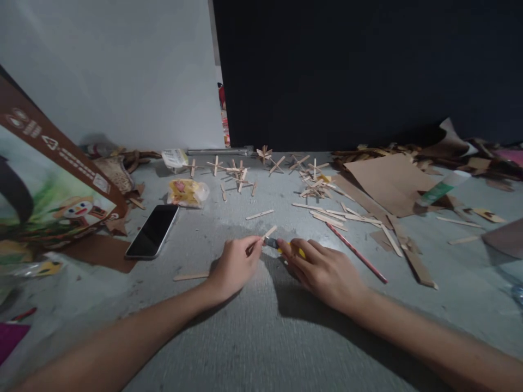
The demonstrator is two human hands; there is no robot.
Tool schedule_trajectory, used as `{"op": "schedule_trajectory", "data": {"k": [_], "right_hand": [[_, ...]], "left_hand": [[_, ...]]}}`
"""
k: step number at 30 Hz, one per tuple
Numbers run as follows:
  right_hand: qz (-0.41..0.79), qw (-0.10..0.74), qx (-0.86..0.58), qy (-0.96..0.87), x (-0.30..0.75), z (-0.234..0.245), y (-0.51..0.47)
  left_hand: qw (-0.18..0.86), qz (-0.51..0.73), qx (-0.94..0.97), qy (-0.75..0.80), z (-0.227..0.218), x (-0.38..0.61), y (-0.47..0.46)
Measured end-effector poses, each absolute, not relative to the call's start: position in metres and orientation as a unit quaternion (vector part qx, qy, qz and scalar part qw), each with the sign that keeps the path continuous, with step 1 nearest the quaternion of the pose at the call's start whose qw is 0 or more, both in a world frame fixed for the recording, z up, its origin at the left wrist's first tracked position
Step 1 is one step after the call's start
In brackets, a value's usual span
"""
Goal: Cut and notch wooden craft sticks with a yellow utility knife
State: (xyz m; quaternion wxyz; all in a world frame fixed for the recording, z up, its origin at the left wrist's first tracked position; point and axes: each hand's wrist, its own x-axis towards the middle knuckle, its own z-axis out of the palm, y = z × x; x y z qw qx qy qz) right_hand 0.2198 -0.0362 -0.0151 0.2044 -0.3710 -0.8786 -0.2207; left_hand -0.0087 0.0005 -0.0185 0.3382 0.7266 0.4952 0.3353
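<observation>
Between the thumb and fingers of my left hand (239,264) is a wooden craft stick (271,231), its far end poking out above the fingertips. My right hand (327,267) is closed around a yellow utility knife (297,250). The knife's metal tip meets the stick right beside my left fingertips. One loose craft stick (190,276) lies on the table, partly hidden by my left wrist. Another stick (260,215) rests a little beyond my hands. To the right of my right hand lies a red pencil (357,253).
A pile of craft sticks (339,214) spreads at the right, with crossed stick pieces (241,174) behind. A phone (153,231), a yellow packet (186,193) and a printed bag (57,179) stand left. Cardboard (392,182) and a glue stick (445,187) lie right.
</observation>
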Motion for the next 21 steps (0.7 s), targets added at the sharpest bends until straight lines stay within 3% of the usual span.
{"op": "schedule_trajectory", "data": {"k": [5, 10, 21], "right_hand": [[-0.219, 0.211, -0.38, -0.874, 0.2186, -0.0158, -0.0364], [-0.19, 0.208, -0.392, -0.876, 0.2185, -0.0135, -0.0375], [0.024, 0.291, -0.482, -0.826, 0.2162, -0.0193, -0.0318]], "left_hand": [[0.394, 0.364, 0.703, 0.467, -0.018, -0.0092, 0.0054], [0.379, 0.356, 0.708, 0.477, -0.0161, -0.0091, 0.0028], [0.352, 0.351, 0.712, 0.495, -0.0162, -0.009, -0.0002]]}}
